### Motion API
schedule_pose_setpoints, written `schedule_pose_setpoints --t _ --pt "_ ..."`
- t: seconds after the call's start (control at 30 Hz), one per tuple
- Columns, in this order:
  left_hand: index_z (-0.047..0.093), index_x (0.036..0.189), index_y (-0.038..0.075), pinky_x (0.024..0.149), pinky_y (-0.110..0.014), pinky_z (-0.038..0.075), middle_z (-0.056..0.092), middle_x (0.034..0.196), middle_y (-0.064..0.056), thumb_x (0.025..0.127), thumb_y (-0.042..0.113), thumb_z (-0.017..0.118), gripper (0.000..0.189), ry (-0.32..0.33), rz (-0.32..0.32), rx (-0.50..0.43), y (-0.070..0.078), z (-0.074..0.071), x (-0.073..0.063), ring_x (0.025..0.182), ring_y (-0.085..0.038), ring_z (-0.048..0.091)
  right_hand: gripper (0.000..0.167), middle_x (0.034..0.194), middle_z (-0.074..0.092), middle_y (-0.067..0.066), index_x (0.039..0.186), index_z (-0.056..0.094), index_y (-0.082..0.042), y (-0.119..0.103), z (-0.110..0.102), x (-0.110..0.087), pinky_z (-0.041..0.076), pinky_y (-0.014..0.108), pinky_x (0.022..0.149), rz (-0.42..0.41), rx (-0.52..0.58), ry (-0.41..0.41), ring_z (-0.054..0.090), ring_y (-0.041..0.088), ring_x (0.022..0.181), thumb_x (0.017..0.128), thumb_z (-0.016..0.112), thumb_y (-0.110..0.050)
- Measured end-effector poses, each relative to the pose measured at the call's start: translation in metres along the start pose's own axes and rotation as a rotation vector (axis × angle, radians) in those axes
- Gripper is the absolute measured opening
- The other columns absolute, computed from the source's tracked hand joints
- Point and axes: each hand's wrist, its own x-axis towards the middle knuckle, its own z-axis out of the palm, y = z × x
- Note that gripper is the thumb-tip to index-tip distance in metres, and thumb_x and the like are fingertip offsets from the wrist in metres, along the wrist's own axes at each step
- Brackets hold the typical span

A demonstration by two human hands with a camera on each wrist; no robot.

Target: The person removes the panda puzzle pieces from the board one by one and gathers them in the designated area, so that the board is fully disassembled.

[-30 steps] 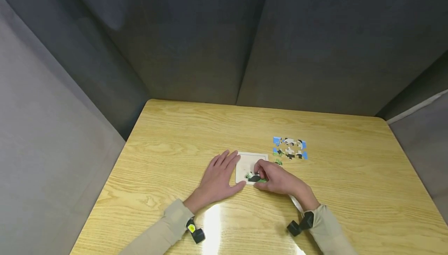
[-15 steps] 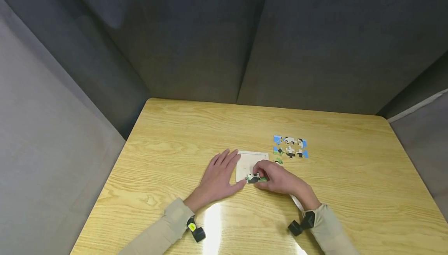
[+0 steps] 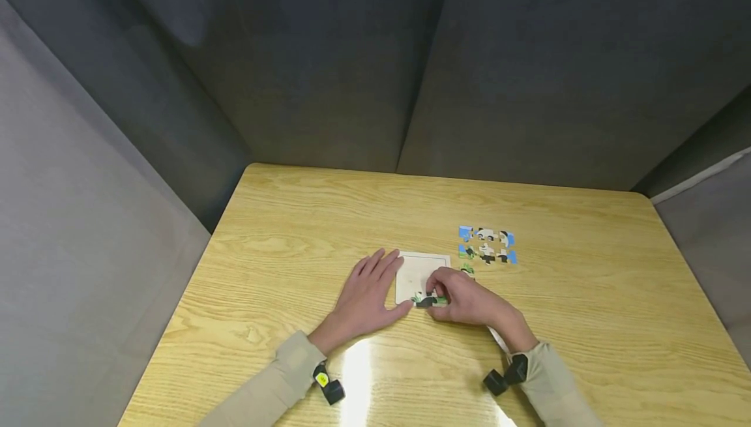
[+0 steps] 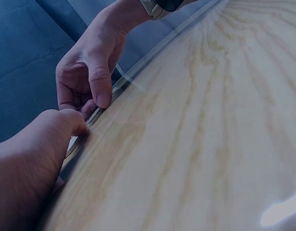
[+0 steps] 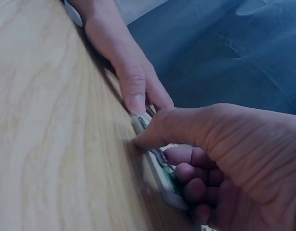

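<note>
In the head view a square white puzzle board (image 3: pixel 413 270) lies on the table. Along its front edge sit jigsaw pieces (image 3: pixel 425 301) printed in green, black and white. My left hand (image 3: pixel 365 300) lies flat along the board's left side, fingers extended and thumb by the front left corner. My right hand (image 3: pixel 467 300) is at the front right corner with fingers curled, pinching a puzzle piece low on the board. In the right wrist view the thumb (image 5: pixel 155 134) is over the board's front edge and bent fingers touch the printed pieces. The right hand hides the board's right part.
Several loose panda puzzle pieces (image 3: pixel 486 253) lie in rows on the table right of the board, and one green-and-white piece (image 3: pixel 467 270) sits by its right edge. The wooden table (image 3: pixel 293 231) ends at dark fabric panels (image 3: pixel 328 75).
The piece under my right fingertips has turned or shifted slightly, and more white of the printed pieces shows beside them. My left hand stays in place; the right has hardly moved.
</note>
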Motion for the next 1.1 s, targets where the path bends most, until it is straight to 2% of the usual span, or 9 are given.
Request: schedule_pose_setpoints --t 0.23,0.57,0.73,1.1 --pt "0.028 0.166 0.020 0.127 -0.048 0.020 0.023 0.173 0.002 0.098 0.075 0.040 0.088 -0.009 -0.004 -0.011 0.000 0.000 0.000 0.159 -0.025 0.020 0.027 0.078 0.054 -0.002 0.094 0.065 -0.012 -0.002 0.001 -0.002 0.041 0.023 0.063 0.008 0.013 0.030 0.045 0.006 0.069 0.072 0.081 -0.012" --pt "0.028 0.166 0.020 0.127 -0.048 0.019 0.022 0.173 0.002 0.097 0.075 0.040 0.088 -0.017 -0.011 -0.019 0.000 0.000 0.000 0.159 -0.025 0.019 0.032 0.080 0.057 0.000 0.098 0.064 -0.013 0.002 -0.008 -0.013 0.043 0.023 0.060 0.020 0.042 0.088 0.048 0.009 0.068 0.071 0.080 -0.009" --pt "0.028 0.166 0.020 0.127 -0.049 0.019 0.022 0.173 0.002 0.097 0.075 0.041 0.089 -0.017 -0.009 -0.030 0.001 -0.001 -0.001 0.159 -0.026 0.019 0.032 0.079 0.058 0.002 0.097 0.063 -0.013 0.010 -0.014 -0.021 0.043 0.023 0.056 0.046 0.068 0.129 0.050 0.010 0.065 0.070 0.078 -0.004" --pt "0.029 0.165 0.019 0.126 -0.050 0.022 0.024 0.172 0.001 0.098 0.075 0.038 0.088 0.003 0.004 -0.026 0.001 -0.001 0.000 0.159 -0.027 0.022 0.033 0.080 0.056 0.003 0.099 0.062 -0.009 0.037 -0.036 -0.043 0.044 0.023 0.057 0.111 0.074 0.179 0.051 0.013 0.066 0.073 0.079 0.000"
